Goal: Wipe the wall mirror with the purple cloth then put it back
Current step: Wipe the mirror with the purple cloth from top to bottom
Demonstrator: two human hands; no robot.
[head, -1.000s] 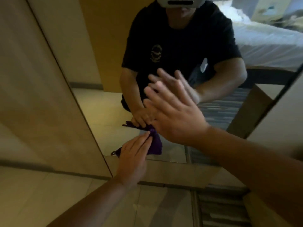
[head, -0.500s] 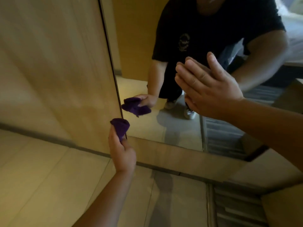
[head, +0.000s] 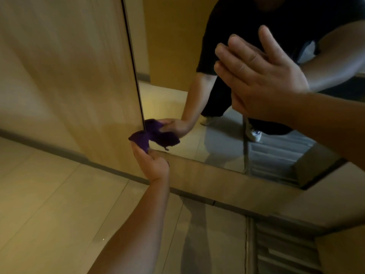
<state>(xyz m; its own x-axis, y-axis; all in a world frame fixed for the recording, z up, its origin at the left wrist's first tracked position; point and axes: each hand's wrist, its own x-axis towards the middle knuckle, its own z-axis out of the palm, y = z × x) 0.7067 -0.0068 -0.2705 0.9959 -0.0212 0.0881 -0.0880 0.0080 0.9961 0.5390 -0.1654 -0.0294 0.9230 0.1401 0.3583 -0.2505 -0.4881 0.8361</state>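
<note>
1. Your left hand (head: 153, 165) grips the purple cloth (head: 140, 139), bunched up between curled fingers (head: 138, 150) and thumb.
2. The cloth sits at the lower left corner of the wall mirror (head: 221, 151), touching the glass just beside its dark left edge; its reflection shows right next to it.
3. Your right hand (head: 262, 80) is raised in front of the mirror, fingers straight and together, holding nothing. You cannot tell whether the fingertips touch the glass.
4. A wooden wall panel (head: 69, 76) stands left of the mirror, and pale floor tiles (head: 49, 204) lie below.
5. The mirror reflects a person in a dark shirt, crouching.
</note>
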